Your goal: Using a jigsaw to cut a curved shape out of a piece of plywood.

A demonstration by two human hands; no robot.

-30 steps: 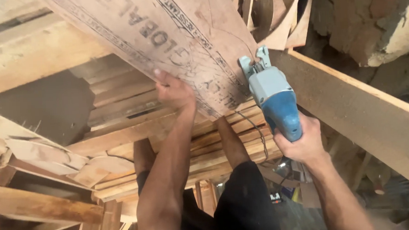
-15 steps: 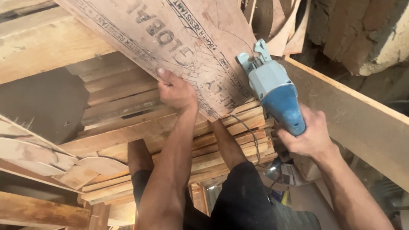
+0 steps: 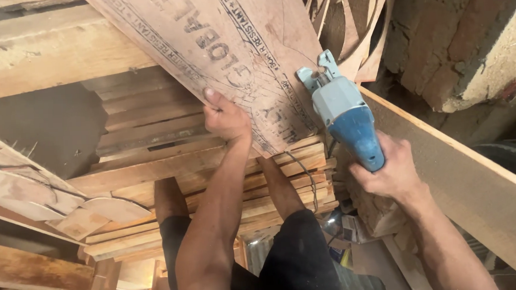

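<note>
A large plywood sheet (image 3: 236, 41) with dark printed lettering lies tilted over a stack of timber. My left hand (image 3: 226, 116) grips the sheet's lower left edge, thumb on top. My right hand (image 3: 387, 171) is closed around the blue rear handle of a grey-and-blue electric saw (image 3: 345, 115). The tool's front end rests on the sheet's right side, close to its edge. A thin pencil line runs across the plywood near the tool. My legs in dark shorts (image 3: 298, 259) show below the sheet.
Stacked wooden planks (image 3: 154, 161) lie under the plywood. A long thick beam (image 3: 474, 182) runs diagonally at the right. Curved offcuts (image 3: 51, 194) sit at the left. A rough brick wall (image 3: 456, 43) stands at the upper right. A cable (image 3: 309, 177) hangs below the sheet.
The saw and my right hand have moved slightly up along the sheet's right side. My left hand keeps its grip on the sheet's edge.
</note>
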